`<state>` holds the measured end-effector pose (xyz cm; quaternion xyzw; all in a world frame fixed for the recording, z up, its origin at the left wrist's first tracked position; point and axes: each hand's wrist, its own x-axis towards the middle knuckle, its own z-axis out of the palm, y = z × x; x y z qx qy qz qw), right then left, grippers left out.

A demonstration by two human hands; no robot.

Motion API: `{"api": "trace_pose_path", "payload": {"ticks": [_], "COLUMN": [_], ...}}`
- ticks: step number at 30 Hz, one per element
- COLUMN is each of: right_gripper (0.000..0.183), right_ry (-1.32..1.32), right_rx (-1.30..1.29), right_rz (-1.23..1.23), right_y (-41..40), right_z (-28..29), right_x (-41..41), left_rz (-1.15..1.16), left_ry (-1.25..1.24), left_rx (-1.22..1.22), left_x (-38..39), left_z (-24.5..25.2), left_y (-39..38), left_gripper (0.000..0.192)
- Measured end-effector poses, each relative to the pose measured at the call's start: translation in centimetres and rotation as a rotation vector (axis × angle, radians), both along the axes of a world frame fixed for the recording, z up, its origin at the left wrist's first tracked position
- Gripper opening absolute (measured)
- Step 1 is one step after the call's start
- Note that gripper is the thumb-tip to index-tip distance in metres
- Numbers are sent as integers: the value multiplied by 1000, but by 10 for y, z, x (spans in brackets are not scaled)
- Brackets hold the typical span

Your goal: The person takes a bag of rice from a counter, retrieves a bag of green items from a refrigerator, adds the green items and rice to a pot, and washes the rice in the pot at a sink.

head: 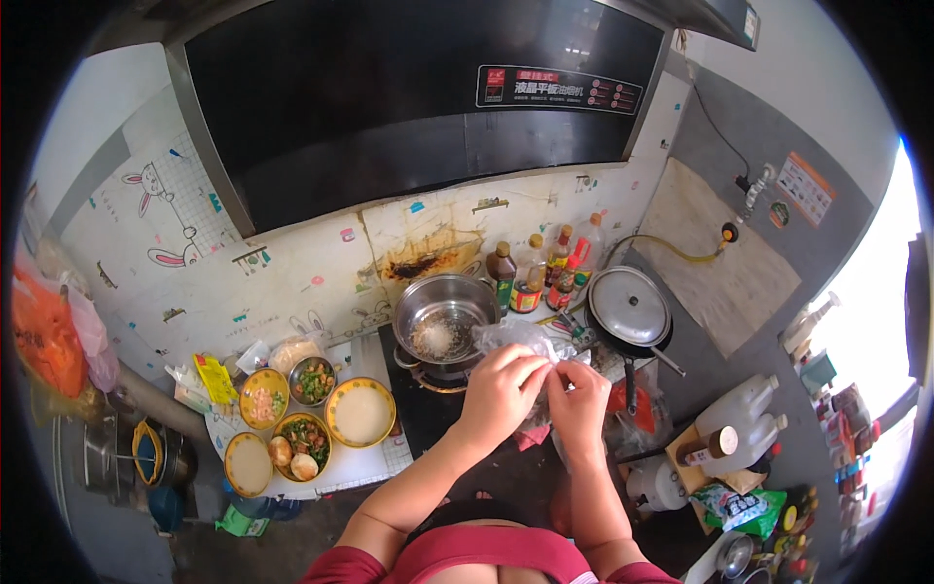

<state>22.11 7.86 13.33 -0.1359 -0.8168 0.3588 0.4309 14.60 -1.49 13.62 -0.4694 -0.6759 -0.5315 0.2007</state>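
Both my hands pinch a clear plastic bag [514, 334] just right of the pot. My left hand [503, 387] has its fingertips on the gathered plastic, and my right hand [580, 401] grips it close beside them. What the bag holds, if anything, I cannot tell. A stainless steel pot [478, 310] stands on the stove burner beyond my left hand. White grains [438, 337] lie in a heap at its bottom, with brown bits around them.
Left of the black stove [419, 423], yellow-rimmed bowls [361, 411] hold food and pale liquid. Several sauce bottles [527, 288] line the wall behind. A lidded pan [629, 305] sits at the right, its handle towards me. The range hood [408, 109] hangs above.
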Motion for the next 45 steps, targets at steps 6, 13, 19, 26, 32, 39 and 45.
{"api": "trace_pose_path", "payload": {"ticks": [6,13,19,26,32,39,45], "right_gripper": [6,10,9,9,11,11,12], "right_ry": [-21,-40,16,-46,-97,-93,-90], "right_rx": [56,-25,-110,-229,-230,-232,-304], "right_rz": [26,86,-14,50,81,123,149], "right_y": [6,8,2,-2,-16,-30,-38], "right_z": [8,12,8,3,2,1,-7], "right_x": [-1,5,2,1,-4,-15,-25], "left_rz": [-70,-130,-19,7,24,132,179], "left_ry": [-78,-108,-51,176,222,229,137], "left_rx": [-72,9,58,-76,-162,-51,-51], "left_x": [-6,-8,0,-7,-12,-17,-18], "left_z": [10,5,-1,-11,-13,-15,-12], "left_y": [7,8,6,-4,-18,-27,-36], "left_gripper": [8,9,12,15,21,21,18]}}
